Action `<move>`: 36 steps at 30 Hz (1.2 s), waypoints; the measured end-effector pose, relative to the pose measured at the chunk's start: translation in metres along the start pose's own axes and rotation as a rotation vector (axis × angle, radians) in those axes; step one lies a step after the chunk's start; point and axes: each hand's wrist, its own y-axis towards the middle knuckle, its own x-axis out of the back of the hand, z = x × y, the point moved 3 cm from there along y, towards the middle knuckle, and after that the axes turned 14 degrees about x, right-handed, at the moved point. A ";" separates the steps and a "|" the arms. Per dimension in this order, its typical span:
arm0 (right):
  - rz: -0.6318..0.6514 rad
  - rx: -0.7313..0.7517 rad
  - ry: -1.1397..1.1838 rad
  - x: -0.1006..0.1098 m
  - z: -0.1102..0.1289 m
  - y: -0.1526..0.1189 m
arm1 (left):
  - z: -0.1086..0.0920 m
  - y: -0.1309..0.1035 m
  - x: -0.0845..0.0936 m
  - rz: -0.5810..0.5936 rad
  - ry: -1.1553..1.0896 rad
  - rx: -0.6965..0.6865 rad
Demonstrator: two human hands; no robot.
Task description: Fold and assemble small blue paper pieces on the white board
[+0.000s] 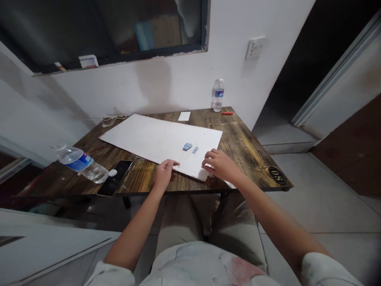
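Note:
A white board [149, 137] lies slantwise on the wooden table. My left hand [163, 173] rests at its front edge, the index finger stretched out over the surface and nothing visible in the grasp. At the board's right end is my right hand [220, 163], fingers bent and apart, with no object to be seen between them. Just beyond both hands, a small heap of blue-and-white pieces [187, 147] sits on the board. Another blue-and-white piece [195, 149] lies flat to the right of that heap, closer to my right hand.
On the left, a large water bottle [85, 163] leans over beside a black phone [116, 178] with a white cap [112, 172]. Along the back are a white cable [111, 119], a white paper [184, 116], a small bottle [218, 96] and a red pen [227, 113].

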 end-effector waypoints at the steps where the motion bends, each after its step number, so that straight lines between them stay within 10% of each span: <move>1: -0.008 -0.017 0.009 -0.002 -0.005 -0.001 | -0.001 0.008 0.001 -0.033 0.110 -0.070; 9: -0.031 -0.154 0.070 -0.019 -0.034 0.003 | 0.013 0.012 -0.015 -0.094 0.735 -0.283; 15: 0.100 -0.373 0.055 -0.035 -0.055 0.013 | 0.016 0.007 -0.009 -0.280 0.779 -0.179; 29: 0.147 -0.574 0.030 -0.046 -0.074 0.005 | 0.007 -0.003 -0.008 -0.204 0.723 -0.259; 36: 0.002 -0.533 -0.008 -0.059 -0.070 -0.005 | 0.016 -0.019 0.043 -0.416 0.714 -0.135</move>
